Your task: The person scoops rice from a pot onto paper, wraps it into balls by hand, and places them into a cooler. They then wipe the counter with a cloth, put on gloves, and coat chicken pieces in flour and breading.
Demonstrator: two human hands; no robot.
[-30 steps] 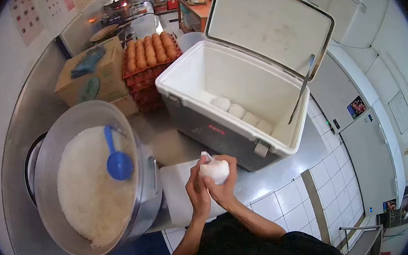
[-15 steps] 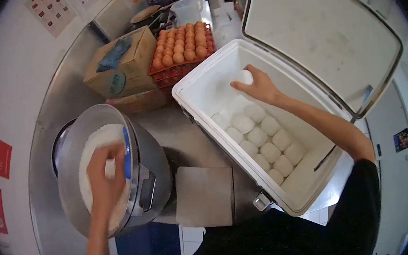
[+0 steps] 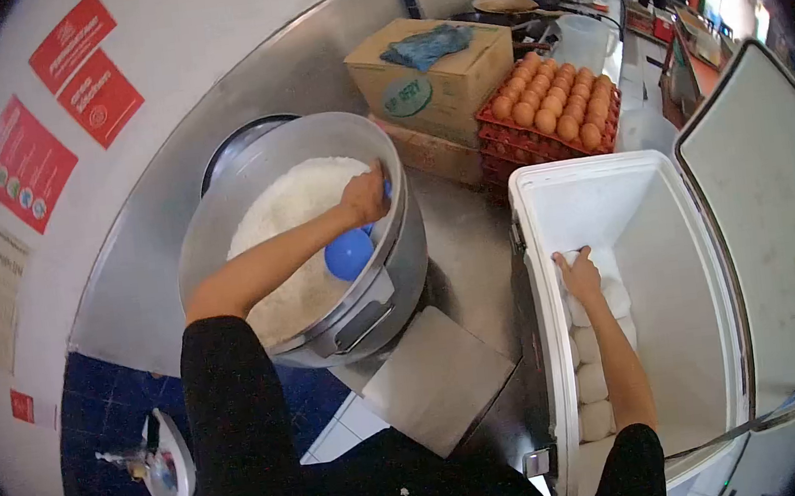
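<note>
My left hand [image 3: 365, 196] reaches into a large metal pot [image 3: 406, 237] of white flour [image 3: 291, 201], its fingers curled round the handle of a blue scoop [image 3: 349, 255] at the right inner wall. The scoop's round bowl lies against the flour, below my wrist. Inside a white cooler box [image 3: 534, 330], my right hand [image 3: 582, 279] has its fingers about a white dough ball [image 3: 569, 257] near the far left corner. Several more dough balls [image 3: 591, 383] sit in rows on the cooler's floor, partly hidden by my forearm.
Red trays of brown eggs [image 3: 556, 101] and a cardboard box [image 3: 457, 77] stand behind the pot and cooler. The cooler's lid [image 3: 781, 208] stands open at the right. A flat square board [image 3: 438, 379] lies in front, between pot and cooler.
The view has swung left. My left hand has moved from over the flour to the scoop at the pot's wall. My right hand has lowered the dough ball toward the rows in the cooler.
</note>
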